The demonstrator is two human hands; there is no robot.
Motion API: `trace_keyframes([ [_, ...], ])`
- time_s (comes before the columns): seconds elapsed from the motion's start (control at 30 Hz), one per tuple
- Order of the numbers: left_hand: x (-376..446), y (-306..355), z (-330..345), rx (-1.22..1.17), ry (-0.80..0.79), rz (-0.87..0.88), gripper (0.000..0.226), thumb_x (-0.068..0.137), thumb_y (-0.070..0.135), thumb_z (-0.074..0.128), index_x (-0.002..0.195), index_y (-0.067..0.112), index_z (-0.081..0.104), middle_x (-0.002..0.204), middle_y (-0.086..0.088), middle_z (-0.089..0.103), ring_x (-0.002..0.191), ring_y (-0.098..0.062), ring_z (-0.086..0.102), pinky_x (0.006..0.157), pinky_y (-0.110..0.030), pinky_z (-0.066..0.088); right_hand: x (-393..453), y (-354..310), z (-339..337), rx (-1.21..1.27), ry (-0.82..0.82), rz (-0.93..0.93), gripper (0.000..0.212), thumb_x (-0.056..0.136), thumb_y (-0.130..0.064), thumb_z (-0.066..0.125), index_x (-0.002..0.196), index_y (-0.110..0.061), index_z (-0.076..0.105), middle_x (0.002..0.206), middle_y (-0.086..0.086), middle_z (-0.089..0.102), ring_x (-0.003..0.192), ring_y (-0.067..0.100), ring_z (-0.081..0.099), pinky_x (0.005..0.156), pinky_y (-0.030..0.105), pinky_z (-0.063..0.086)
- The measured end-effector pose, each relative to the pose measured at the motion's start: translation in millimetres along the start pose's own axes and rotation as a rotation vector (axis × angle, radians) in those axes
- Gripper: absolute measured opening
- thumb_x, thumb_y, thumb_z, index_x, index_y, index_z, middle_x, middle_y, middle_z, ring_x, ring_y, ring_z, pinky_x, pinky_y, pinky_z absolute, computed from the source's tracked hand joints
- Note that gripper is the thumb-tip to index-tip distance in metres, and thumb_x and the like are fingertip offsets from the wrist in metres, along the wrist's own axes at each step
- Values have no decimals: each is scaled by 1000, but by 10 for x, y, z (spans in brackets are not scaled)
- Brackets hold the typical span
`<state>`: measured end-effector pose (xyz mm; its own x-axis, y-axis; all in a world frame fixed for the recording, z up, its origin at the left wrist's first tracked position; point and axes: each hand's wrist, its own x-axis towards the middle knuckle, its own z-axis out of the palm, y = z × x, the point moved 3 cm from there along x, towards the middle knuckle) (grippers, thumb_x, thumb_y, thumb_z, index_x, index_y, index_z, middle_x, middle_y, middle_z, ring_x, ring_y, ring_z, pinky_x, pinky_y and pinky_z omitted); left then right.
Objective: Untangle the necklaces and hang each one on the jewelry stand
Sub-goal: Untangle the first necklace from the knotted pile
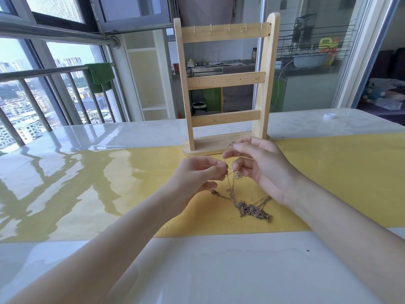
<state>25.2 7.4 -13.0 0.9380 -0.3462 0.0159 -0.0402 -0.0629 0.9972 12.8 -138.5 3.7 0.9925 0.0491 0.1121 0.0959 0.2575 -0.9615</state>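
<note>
Gold chains: my necklaces point(247, 206) lie knotted on the yellow strip of the bench point(328, 172), strands rising to both hands.
Left hand point(197, 178): my fingers curl in, thumb and forefinger pinching a strand.
Right hand point(260, 163): fingers bent, pinching the chain a little higher.
Direction: the lifted strands run up and away from me, toward the stand.
Stand point(225, 84): pale wood, upright just behind my hands, hooks bare.
</note>
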Motion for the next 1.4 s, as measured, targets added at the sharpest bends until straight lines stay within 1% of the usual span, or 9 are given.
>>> trace_keyframes([
  [0.23,19,-8,-35,11,107,17,13,90,13,62,82,9,72,75,2,69,74,-2,63,62,-13,49,10,-5,-22,64,1,30,14,88,0,57,90,-13,52,71,4,65,45,11,48,47,17,40],
  [0.4,18,-16,-50,33,130,1,8,86,14,67,80,10,70,78,-1,67,73,-5,61,61,-13,49,27,13,-44,-7,2,14,13,86,1,59,85,-11,58,65,0,56,53,11,50,46,19,37],
  [0.63,29,-15,-109,-37,149,-2,8,84,8,68,79,13,69,74,1,67,71,-7,61,63,-16,50,26,80,-57,-370,3,-5,6,88,-8,62,82,-9,65,65,0,61,67,12,54,59,22,45],
  [0.73,29,-4,-105,-52,140,10,7,84,6,68,84,13,70,77,0,69,73,-8,65,64,-16,50,14,95,-61,-509,34,-20,8,87,-19,67,84,-11,68,80,-1,64,66,10,52,57,9,45],
  [0.8,30,2,-95,-45,134,26,8,84,5,69,87,12,68,78,-2,70,73,-9,66,64,-16,51,15,97,-72,-544,57,-33,9,84,-24,70,84,-15,72,79,-7,62,62,10,49,55,4,41],
  [0.9,27,9,-93,-35,146,43,10,83,3,69,89,11,65,77,-4,70,73,-12,67,64,-17,52,25,96,-77,-558,56,-46,7,81,-25,73,83,-18,75,69,-7,61,58,10,45,59,11,42],
  [1.1,6,50,-68,101,141,139,9,85,8,68,86,11,60,68,0,69,63,-7,62,61,-17,51,23,89,-58,-572,29,-84,1,80,-23,74,80,-23,75,67,2,59,54,8,43,57,11,41],
  [1.23,18,61,-47,238,148,228,10,85,8,68,83,13,59,67,4,67,61,-9,60,67,-24,53,32,84,-72,-557,8,-81,3,82,-18,72,83,-15,74,50,-15,56,55,9,43,57,11,41],
  [1.4,13,62,-34,211,128,259,16,83,-1,67,81,15,64,66,9,63,62,-2,57,64,-15,48,49,102,-103,-533,-14,-67,11,81,-19,72,87,-10,73,50,-14,54,60,13,45,74,26,42],
])
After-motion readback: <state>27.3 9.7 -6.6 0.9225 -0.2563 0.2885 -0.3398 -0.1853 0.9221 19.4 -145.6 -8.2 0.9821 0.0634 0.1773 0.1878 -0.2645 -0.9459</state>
